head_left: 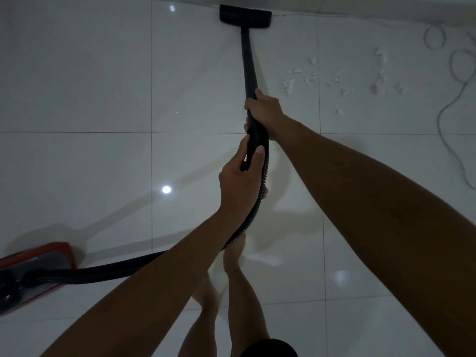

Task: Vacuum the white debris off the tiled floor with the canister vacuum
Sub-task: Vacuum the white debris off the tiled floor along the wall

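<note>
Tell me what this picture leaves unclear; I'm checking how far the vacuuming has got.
- Canister vacuum: cut off by the head view's left edge.
- Hose: partly covered by the left hand and forearm.
- Floor under the floor head: hidden by it.
- Cable: runs off the right edge.
- White debris: pieces too dim to count.
</note>
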